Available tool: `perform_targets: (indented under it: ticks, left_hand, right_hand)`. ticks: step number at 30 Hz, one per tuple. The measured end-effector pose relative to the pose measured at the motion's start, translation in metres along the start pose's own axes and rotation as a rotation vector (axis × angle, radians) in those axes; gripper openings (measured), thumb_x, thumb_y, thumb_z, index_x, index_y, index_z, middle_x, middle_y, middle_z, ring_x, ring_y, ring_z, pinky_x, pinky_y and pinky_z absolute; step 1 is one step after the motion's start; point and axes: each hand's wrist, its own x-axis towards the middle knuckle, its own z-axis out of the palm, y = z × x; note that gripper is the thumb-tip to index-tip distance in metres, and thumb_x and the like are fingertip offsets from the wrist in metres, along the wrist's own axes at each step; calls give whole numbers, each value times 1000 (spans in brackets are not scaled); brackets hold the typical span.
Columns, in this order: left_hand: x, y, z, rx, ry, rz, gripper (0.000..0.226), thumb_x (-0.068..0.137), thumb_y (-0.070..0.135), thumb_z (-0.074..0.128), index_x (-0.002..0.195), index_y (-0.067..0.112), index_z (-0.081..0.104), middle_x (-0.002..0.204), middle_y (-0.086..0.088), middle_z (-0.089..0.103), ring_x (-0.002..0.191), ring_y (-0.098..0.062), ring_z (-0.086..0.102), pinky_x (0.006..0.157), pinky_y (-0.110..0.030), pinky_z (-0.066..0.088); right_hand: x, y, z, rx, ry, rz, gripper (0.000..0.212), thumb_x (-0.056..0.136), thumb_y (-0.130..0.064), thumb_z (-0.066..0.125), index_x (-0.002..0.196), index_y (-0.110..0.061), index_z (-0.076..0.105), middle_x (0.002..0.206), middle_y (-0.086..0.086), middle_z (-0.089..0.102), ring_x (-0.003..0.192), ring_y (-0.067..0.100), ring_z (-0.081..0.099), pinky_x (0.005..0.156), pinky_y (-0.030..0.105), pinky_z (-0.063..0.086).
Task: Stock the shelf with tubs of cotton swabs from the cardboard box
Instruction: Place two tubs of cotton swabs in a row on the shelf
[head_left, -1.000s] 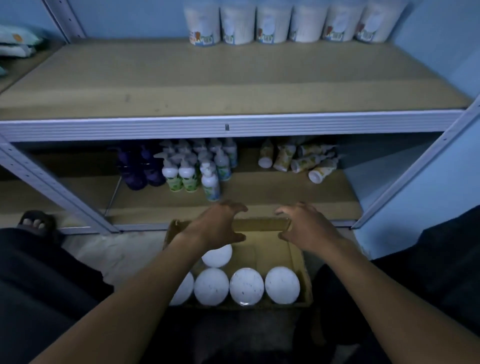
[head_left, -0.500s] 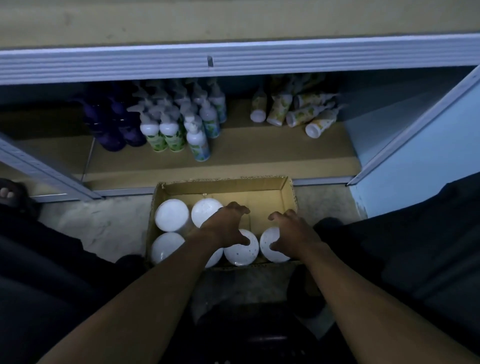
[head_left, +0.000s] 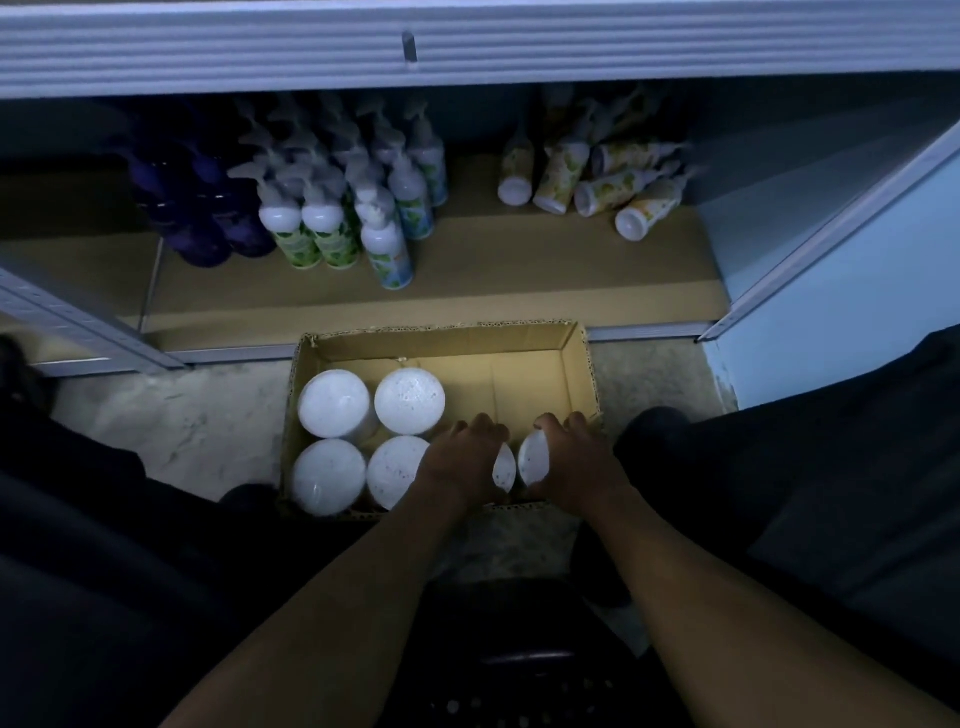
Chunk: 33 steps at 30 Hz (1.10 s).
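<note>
Since a moment ago we have dropped both hands deeper into the cardboard box, and now our left hand is cupped over one tub while our right hand wraps another tub, the two sitting side by side in the near right corner. Whether either grip has fully closed we cannot tell. We judge these tubs light, rigid and smooth-lidded, so we would take them around the side wall just under the lid, not by the slick top.
</note>
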Motion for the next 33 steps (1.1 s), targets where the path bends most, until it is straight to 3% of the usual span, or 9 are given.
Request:
perform_targets:
  ticks: [6, 9, 15, 25, 29, 33]
  left_hand:
    - [0, 0, 5, 74, 19, -15, 72, 79, 41, 73, 140, 18, 42, 142, -7, 41, 123, -32, 53, 96, -42, 51]
    - [0, 2, 8, 51, 19, -32, 72, 79, 39, 74, 140, 17, 41, 143, -7, 41, 124, -32, 52, 94, -43, 52]
    - [2, 2, 12, -35, 12, -50, 75, 80, 44, 71, 142, 16, 39, 145, -7, 41, 129, -30, 48, 101, -44, 48]
    - [6, 8, 11, 76, 45, -23, 69, 89, 46, 60, 143, 10, 37, 145, -12, 41, 131, -30, 44, 109, -39, 37]
    - [9, 10, -5, 54, 59, -22, 74, 86, 49, 61, 143, 9, 36, 145, -13, 40, 131, -32, 42, 109, -40, 36]
    - [8, 12, -26, 32, 65, -44, 74, 78, 50, 67, 137, 13, 41, 137, -11, 47, 122, -31, 51, 100, -42, 47]
  right_hand:
    - [1, -4, 13, -82, 107, 24, 81, 75, -48, 77, 141, -22, 38, 137, 12, 41, 119, 35, 52, 93, 42, 49]
    - [2, -3, 16, -95, 124, 21, 72, 80, -46, 72, 139, -22, 40, 136, 12, 42, 118, 36, 51, 92, 42, 49]
    - [6, 0, 25, -130, 145, 0, 58, 82, -37, 69, 131, -19, 44, 126, 13, 45, 110, 38, 53, 86, 41, 52]
    - [12, 1, 27, -127, 154, -15, 62, 76, -39, 75, 125, -24, 40, 124, 10, 43, 105, 35, 55, 76, 43, 57]
    - [16, -1, 15, -135, 165, -31, 68, 76, -42, 75, 131, -25, 38, 129, 8, 40, 112, 35, 52, 81, 45, 56]
    - [13, -7, -9, -72, 176, -20, 69, 80, -43, 73, 136, -25, 37, 137, 9, 37, 121, 36, 48, 88, 44, 53]
